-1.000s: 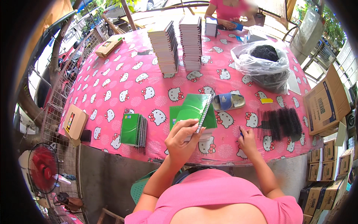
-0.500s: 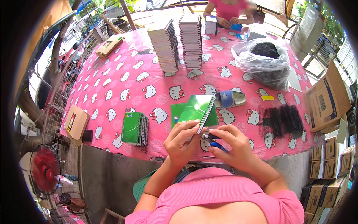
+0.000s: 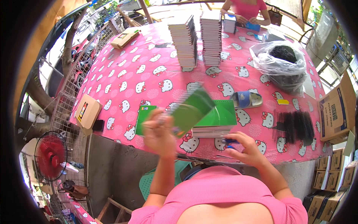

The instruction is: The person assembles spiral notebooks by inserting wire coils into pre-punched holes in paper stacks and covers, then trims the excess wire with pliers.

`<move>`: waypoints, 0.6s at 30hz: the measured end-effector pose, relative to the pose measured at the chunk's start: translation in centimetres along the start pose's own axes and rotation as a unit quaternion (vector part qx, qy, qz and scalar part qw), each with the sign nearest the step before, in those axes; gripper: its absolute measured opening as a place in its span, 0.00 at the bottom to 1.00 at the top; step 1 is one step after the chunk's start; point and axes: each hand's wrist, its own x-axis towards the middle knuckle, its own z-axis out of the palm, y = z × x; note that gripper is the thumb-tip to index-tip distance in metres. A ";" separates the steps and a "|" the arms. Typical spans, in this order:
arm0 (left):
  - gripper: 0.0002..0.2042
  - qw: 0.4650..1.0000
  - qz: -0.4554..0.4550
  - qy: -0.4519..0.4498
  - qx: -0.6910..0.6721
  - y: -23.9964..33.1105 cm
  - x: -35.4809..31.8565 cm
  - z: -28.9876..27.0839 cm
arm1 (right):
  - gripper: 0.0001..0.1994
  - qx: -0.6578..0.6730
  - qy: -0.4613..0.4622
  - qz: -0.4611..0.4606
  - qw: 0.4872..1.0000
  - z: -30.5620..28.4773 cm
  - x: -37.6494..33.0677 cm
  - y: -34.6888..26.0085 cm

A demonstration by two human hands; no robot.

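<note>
My left hand, blurred by motion, is closed on a green notebook that it carries tilted over the table. Partly hidden behind that hand lies a stack of green spiral notebooks. Below the carried notebook and to its right is another pile of green-covered notebooks, its white page edges facing me. My right hand rests low by the table's front edge, closed round small pliers with blue handles.
Two tall notebook stacks stand at the back. On the right are a plastic bag of black coils, a blue slipper, loose black spiral coils and a cardboard box. Across the table a person in pink handles something blue.
My left hand has swung left with the notebook, away from the pliers. My right hand has drawn the pliers down beside the pile. The whole view has shifted a little.
</note>
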 end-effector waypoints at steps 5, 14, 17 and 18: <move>0.10 0.969 -0.182 0.139 0.092 -9.3 4.1 -13.5 | 0.21 -0.308 0.091 0.049 0.946 2.2 -6.0 11.4; 0.10 0.959 -0.072 0.067 0.264 -13.5 2.2 -17.1 | 0.16 -0.436 0.340 0.313 0.772 -7.5 -3.2 19.0; 0.11 0.941 -0.106 0.047 0.319 -11.4 3.7 -15.6 | 0.14 -0.432 0.266 0.382 0.772 -9.8 -5.2 21.6; 0.12 0.941 -0.083 0.017 0.326 -9.2 4.9 -13.3 | 0.14 -0.418 0.234 0.392 0.786 -10.4 -5.9 22.1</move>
